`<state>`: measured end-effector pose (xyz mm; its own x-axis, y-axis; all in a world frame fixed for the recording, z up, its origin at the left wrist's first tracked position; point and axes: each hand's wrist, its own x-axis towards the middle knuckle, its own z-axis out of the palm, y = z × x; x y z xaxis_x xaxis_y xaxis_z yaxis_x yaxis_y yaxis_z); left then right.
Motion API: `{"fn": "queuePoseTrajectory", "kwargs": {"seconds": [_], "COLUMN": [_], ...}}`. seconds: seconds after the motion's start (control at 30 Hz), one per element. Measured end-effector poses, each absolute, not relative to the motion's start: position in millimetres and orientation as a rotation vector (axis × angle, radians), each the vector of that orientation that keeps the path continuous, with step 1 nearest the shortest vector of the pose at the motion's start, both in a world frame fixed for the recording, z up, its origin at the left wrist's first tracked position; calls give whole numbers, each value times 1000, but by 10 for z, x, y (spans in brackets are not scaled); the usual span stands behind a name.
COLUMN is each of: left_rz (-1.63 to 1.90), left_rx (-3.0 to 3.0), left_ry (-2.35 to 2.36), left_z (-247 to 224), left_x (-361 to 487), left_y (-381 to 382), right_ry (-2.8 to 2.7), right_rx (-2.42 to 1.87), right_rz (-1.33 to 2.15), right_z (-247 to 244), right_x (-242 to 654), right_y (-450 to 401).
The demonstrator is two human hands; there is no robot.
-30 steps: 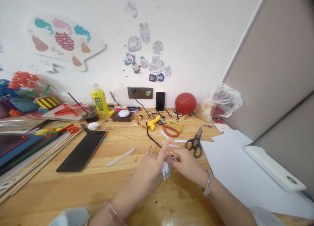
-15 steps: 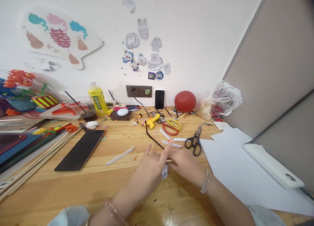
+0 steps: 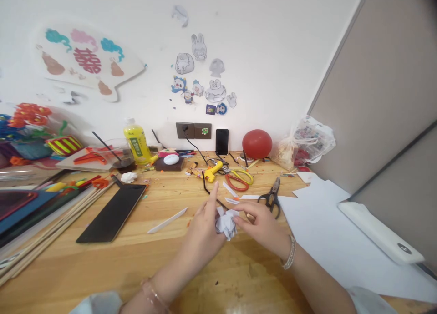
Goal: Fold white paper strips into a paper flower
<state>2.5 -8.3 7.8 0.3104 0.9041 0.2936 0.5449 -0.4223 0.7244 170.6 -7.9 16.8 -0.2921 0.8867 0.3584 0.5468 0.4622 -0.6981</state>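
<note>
Between my hands is a flower-like bundle of folded white paper (image 3: 226, 225), its strips and points fanning out. My left hand (image 3: 205, 225) grips it from the left, with the index finger stretched upward. From the right, my right hand (image 3: 261, 225) pinches the bundle's edge between thumb and fingers. A thin black bent strip (image 3: 213, 196) runs on the table just beyond the paper. Black-handled scissors (image 3: 271, 199) lie beyond my right hand. Narrow white paper strips (image 3: 231, 189) are scattered ahead of my hands, and one longer strip (image 3: 168, 220) rests to the left.
A black tablet (image 3: 112, 214) and wooden sticks (image 3: 64, 218) lie at left. Along the back are a yellow drink bottle (image 3: 137, 143), a yellow glue gun (image 3: 212, 172), red-and-yellow-handled scissors (image 3: 239, 181), a phone (image 3: 222, 141) and a red balloon (image 3: 257, 144). White sheets (image 3: 327, 241) cover the right side.
The white paper bundle, mostly hidden under my hands before, has come up into view. My hands have drawn apart, and my right hand now pinches the bundle's edge.
</note>
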Motion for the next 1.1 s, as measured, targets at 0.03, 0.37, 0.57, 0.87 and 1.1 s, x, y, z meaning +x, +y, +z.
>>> {"fn": "queuePoseTrajectory", "kwargs": {"seconds": [0.03, 0.37, 0.57, 0.87, 1.1], "left_rz": [966, 934, 924, 950, 1016], "left_rx": [2059, 2092, 2071, 1978, 1913], "left_ry": [1279, 1282, 1280, 1273, 1305], "left_z": [77, 81, 66, 25, 49], "left_x": [26, 46, 38, 43, 23], "left_y": [-83, -106, -90, -84, -65], "right_ry": [-1969, -1910, -1918, -1952, -2001], "right_rx": [-1182, -1162, -1132, -1013, -931], "right_rz": [569, 508, 475, 276, 65], "right_z": [162, 154, 127, 97, 34], "right_x": [1695, 1642, 1658, 1605, 1610], "right_y": [-83, -117, -95, -135, -168]}}
